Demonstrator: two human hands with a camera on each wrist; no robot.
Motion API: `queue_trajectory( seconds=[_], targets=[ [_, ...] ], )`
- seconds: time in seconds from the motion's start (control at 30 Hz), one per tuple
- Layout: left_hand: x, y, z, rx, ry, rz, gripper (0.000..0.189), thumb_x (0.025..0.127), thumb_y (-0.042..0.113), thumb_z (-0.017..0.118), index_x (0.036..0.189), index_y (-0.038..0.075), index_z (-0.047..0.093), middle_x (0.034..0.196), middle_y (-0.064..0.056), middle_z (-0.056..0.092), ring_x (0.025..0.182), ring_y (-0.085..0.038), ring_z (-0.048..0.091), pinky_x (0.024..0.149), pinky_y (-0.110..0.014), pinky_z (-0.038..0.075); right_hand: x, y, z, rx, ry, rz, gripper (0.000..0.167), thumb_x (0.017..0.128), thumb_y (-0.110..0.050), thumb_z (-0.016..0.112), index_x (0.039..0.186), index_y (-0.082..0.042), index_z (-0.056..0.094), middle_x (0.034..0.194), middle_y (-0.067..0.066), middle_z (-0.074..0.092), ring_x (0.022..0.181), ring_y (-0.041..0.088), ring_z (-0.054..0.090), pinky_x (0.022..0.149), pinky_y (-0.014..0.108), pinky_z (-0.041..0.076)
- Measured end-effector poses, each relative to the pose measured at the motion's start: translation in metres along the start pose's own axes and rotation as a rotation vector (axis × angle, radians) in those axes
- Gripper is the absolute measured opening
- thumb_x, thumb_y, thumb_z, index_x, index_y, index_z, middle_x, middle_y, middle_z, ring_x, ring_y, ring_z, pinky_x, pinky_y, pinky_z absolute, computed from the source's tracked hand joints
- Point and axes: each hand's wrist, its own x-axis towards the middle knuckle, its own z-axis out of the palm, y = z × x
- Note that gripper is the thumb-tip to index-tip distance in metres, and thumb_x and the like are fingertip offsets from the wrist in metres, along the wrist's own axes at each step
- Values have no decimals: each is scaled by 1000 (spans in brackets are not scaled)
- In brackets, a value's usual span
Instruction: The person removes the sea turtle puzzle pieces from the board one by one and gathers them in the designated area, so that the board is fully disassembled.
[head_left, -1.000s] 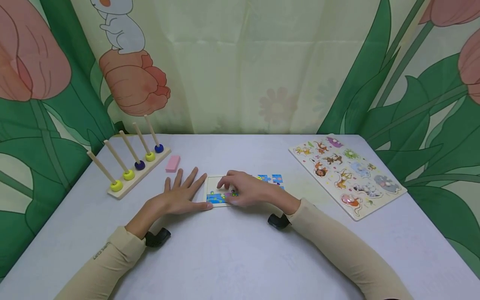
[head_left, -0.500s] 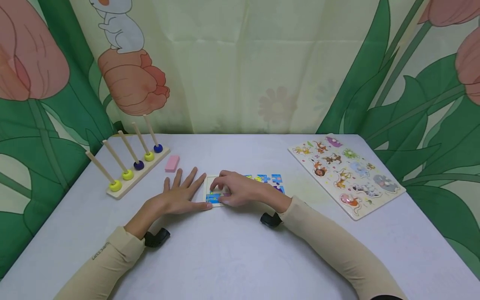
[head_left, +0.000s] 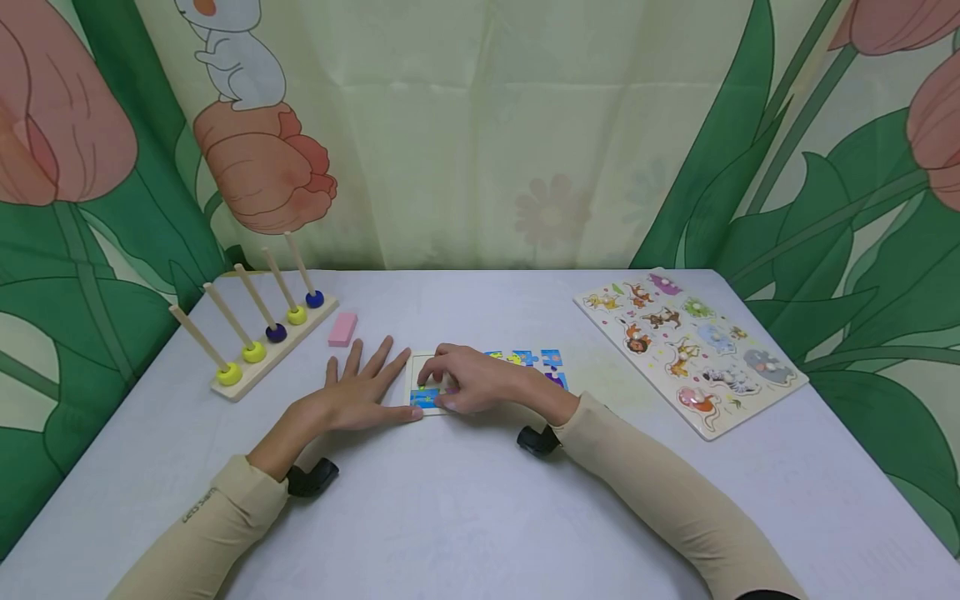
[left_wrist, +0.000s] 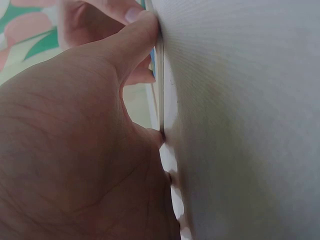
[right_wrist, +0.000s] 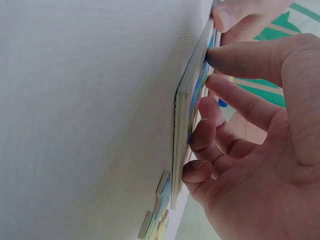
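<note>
In the head view a shallow jigsaw tray (head_left: 417, 362) lies near the middle of the table, partly hidden by the right hand. Blue pieces (head_left: 424, 399) sit along its lower left. My left hand (head_left: 363, 397) rests spread on the table, its thumb touching the tray's lower left corner. My right hand (head_left: 480, 380) bends over the tray with curled fingers; thumb and index finger pinch at a mostly hidden puzzle piece. In the right wrist view their tips meet the picture surface inside the tray edge (right_wrist: 181, 120). Loose jigsaw pieces (head_left: 551, 357) lie just right of the tray.
A wooden peg stand (head_left: 281, 350) with yellow and dark blue beads stands at the left. Close to the left fingers lies a pink block (head_left: 342, 329). An animal knob-puzzle board (head_left: 690, 350) occupies the right side. A printed curtain (head_left: 450, 167) hangs behind the table.
My right hand has shifted slightly left over the tray, mostly in the first half second, uncovering more loose pieces at its right. The left hand stays in place.
</note>
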Motion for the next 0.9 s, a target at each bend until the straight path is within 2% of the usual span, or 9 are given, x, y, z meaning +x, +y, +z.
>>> queue_trajectory(
  seconds=[0.37,0.9],
  targets=[
    [-6,3,-3,-19,1,14,116,83,92,53,172,30,12,181,-9,-10,161,-53,-22,117,-85,-13,1,0,-2,21,-7,-11,32,97,-17,71,130,-17,71,117,6,64,92,14,57,86,27,50],
    [-1,2,-2,-8,-8,-4,113,86,87,56,172,29,11,181,-7,-12,162,-50,-24,119,-84,-12,1,0,-5,62,-21,32,32,98,-18,72,130,-18,71,118,6,65,95,16,57,88,29,50]
  ],
)
